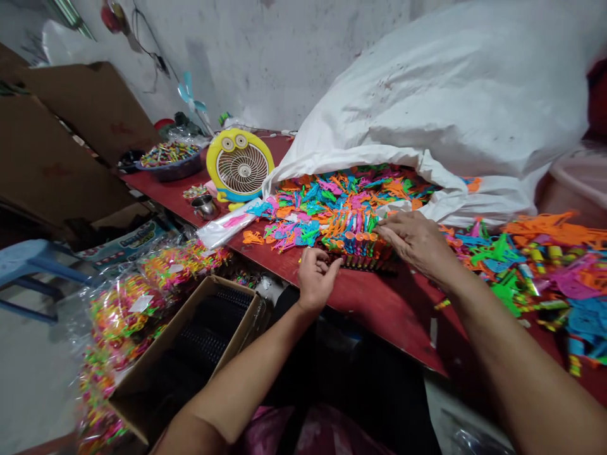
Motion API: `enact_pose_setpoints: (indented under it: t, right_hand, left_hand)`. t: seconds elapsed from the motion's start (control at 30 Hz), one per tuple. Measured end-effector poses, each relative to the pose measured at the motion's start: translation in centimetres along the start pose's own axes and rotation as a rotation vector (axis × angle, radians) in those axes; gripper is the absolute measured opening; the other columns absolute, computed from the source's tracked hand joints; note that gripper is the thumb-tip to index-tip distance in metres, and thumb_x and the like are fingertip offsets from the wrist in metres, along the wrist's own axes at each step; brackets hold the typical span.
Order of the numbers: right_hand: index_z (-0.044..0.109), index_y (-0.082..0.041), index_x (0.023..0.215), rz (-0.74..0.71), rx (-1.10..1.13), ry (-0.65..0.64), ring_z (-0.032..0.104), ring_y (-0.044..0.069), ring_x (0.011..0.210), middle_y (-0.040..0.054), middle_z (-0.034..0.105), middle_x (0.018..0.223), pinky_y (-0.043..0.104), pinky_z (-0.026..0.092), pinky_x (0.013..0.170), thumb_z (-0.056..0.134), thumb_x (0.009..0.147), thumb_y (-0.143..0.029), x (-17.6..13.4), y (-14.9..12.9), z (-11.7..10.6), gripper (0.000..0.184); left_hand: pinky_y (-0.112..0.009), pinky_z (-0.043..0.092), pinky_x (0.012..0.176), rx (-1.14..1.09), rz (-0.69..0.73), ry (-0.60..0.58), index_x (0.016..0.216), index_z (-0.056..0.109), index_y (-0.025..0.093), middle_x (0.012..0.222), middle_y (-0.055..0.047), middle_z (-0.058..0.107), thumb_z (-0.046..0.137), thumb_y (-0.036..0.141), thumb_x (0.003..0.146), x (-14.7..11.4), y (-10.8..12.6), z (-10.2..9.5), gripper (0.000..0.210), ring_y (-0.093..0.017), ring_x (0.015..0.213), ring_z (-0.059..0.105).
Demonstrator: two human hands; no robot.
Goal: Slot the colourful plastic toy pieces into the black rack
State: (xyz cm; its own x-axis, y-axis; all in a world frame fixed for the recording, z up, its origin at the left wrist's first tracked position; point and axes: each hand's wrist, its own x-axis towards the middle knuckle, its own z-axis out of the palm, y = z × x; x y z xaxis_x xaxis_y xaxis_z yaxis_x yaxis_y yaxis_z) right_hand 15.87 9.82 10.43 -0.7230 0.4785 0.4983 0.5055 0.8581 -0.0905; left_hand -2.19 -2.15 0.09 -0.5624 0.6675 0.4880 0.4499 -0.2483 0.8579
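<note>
A black rack (367, 262) stands on the red table. It holds a tight row of small upright colourful plastic toys (353, 230), several with orange round ends facing me. At the rack's left end is my left hand (317, 281), its fingers curled against the edge. My right hand (413, 243) reaches over the right end of the row, thumb and fingertips drawn together beside a green piece. What lies between those fingertips is too small to make out. Just behind the rack, loose plastic toys (327, 196) spill from the mouth of a large white sack (441, 95).
More toys and small tubes (526, 265) lie heaped at right. A yellow fan (241, 165), a metal cup (205, 207) and a filled basin (171, 165) stand at left. Below are a cardboard box (222, 363) of black racks, stuffed clear bags (123, 309) and a blue stool (35, 265).
</note>
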Motion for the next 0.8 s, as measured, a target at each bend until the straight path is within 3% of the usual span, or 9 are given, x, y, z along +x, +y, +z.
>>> enact_pose_setpoints:
  t: [0.1, 0.2, 0.3, 0.57, 0.8]
  right_hand:
    - [0.075, -0.022, 0.084, 0.047, 0.033, 0.040, 0.061, 0.025, 0.096, 0.0075, 0.073, 0.093, 0.040, 0.045, 0.086, 0.038, 0.100, -0.041, -0.2, -0.1, 0.2, 0.045]
    - [0.075, -0.023, 0.087, 0.067, 0.065, 0.050, 0.061, 0.026, 0.098, 0.0071, 0.073, 0.095, 0.042, 0.045, 0.086, 0.039, 0.099, -0.041, -0.3, -0.2, 0.3, 0.042]
    - [0.075, -0.023, 0.088, 0.063, 0.079, 0.055, 0.061, 0.026, 0.101, 0.0067, 0.074, 0.096, 0.043, 0.045, 0.087, 0.039, 0.099, -0.041, -0.4, -0.2, 0.4, 0.042]
    - [0.076, -0.023, 0.090, 0.075, 0.060, 0.057, 0.061, 0.026, 0.103, 0.0064, 0.074, 0.100, 0.041, 0.044, 0.087, 0.041, 0.099, -0.040, -0.5, -0.4, 0.6, 0.040]
    - [0.074, -0.022, 0.090, 0.065, 0.032, 0.067, 0.061, 0.025, 0.101, 0.0066, 0.073, 0.098, 0.039, 0.044, 0.086, 0.039, 0.100, -0.042, -0.6, -0.4, 0.8, 0.041]
  left_hand:
    - [-0.022, 0.047, 0.062, 0.024, 0.092, 0.024, 0.112, 0.059, 0.021, 0.096, -0.002, 0.056, 0.074, 0.036, 0.081, 0.9, 1.7, -0.2, 0.037, -0.007, 0.063, 0.050]
    - [-0.025, 0.047, 0.068, 0.135, 0.214, -0.062, 0.095, 0.067, 0.020, 0.084, -0.002, 0.059, 0.069, 0.038, 0.086, 3.0, 2.7, -0.5, 0.020, -0.011, 0.068, 0.052]
    - [-0.026, 0.047, 0.071, 0.187, 0.312, -0.153, 0.081, 0.069, 0.020, 0.075, -0.002, 0.061, 0.065, 0.038, 0.089, 5.0, 2.8, -1.1, 0.020, -0.014, 0.074, 0.057]
    - [-0.024, 0.046, 0.072, 0.292, 0.425, -0.427, 0.089, 0.071, 0.019, 0.080, -0.003, 0.066, 0.062, 0.031, 0.091, 7.5, 2.9, -2.1, 0.015, -0.014, 0.078, 0.060]
    - [-0.025, 0.047, 0.074, 0.240, 0.403, -0.387, 0.093, 0.070, 0.018, 0.080, -0.003, 0.066, 0.061, 0.029, 0.092, 6.9, 2.4, -1.6, 0.014, -0.014, 0.078, 0.060]
